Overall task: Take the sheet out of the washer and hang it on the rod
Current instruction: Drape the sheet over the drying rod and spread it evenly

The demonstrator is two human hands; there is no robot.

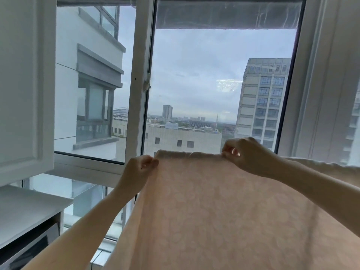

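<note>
A pale pink sheet (pixel 214 207) with a faint round pattern hangs spread in front of me and fills the lower right of the view. Its top edge runs level, folded over something I cannot see; no rod shows. My left hand (pixel 139 168) pinches the sheet's top left corner. Further right, my right hand (pixel 247 154) pinches the same top edge between thumb and fingers. More of the sheet trails off to the right behind my right forearm. The washer's top shows only as a dark edge at the lower left.
A large window (pixel 224 84) with white frames stands just behind the sheet, with buildings outside. An open white cabinet door (pixel 23 84) juts out at the left. Below it lies a white countertop (pixel 25 211) over a dark appliance front (pixel 29 248).
</note>
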